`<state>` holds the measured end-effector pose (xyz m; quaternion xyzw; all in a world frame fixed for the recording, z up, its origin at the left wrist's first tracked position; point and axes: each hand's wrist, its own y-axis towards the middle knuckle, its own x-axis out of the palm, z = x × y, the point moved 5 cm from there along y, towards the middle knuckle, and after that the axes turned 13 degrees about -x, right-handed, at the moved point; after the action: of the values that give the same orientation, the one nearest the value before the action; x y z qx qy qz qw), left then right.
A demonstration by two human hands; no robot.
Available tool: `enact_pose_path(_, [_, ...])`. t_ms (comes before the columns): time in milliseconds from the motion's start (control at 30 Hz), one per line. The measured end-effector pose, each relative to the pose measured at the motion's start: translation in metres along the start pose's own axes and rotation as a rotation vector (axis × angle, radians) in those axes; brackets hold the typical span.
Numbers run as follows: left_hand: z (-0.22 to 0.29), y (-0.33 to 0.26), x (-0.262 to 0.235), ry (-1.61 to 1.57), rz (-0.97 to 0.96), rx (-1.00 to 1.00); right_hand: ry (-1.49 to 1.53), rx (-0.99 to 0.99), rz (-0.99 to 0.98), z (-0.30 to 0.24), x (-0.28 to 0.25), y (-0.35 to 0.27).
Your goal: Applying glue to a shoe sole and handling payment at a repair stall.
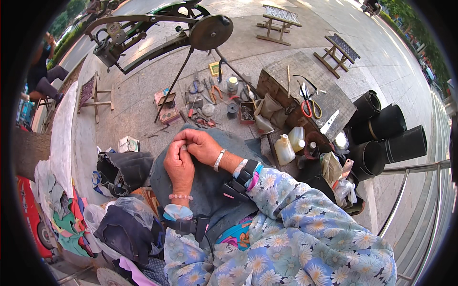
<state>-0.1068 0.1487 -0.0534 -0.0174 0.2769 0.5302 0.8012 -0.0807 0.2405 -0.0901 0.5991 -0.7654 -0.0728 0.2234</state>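
My left hand (pixel 179 168) and my right hand (pixel 204 146) meet above my lap, fingertips touching. Both are closed in a pinch, and whatever lies between the fingers is too small or hidden to make out. Beneath them a dark grey-blue cloth (pixel 210 183) is spread across my lap. A beaded bracelet (pixel 181 197) circles my left wrist, and a pale bangle (pixel 219 159) my right. Past my hands, on the paving, lie pliers (pixel 217 90), a round tin (pixel 232 85) and other small tools.
Ahead stands a hand-cranked sewing machine (pixel 210 32) on thin legs. To the right are a wooden chest (pixel 281 86) with scissors (pixel 310 107), plastic bottles (pixel 285 150) and black rolls (pixel 404 144). Left are a dark bag (pixel 125 172) and cloth scraps (pixel 71 229). A person (pixel 45 78) sits far left.
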Motion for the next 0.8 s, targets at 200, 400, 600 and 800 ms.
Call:
enact_pose_path(200, [0.0008, -0.0002, -0.0006, 0.016, 0.005, 0.018, 0.002, -0.007, -0.003, -0.0001, 0.0006, 0.0003])
enact_pose_path(400, [-0.0028, 0.0002, 0.0009, 0.015, 0.002, -0.003, 0.010, -0.001, -0.001, -0.0003, 0.0003, 0.0006])
enact_pose_path(600, [-0.0024, 0.0000, 0.0010, 0.004, -0.003, 0.000, -0.009, 0.003, 0.007, -0.0023, 0.0002, 0.0007])
enact_pose_path(800, [-0.0009, -0.0002, -0.0003, 0.003, 0.000, 0.007, 0.011, 0.013, 0.005, -0.0003, 0.0003, 0.0005])
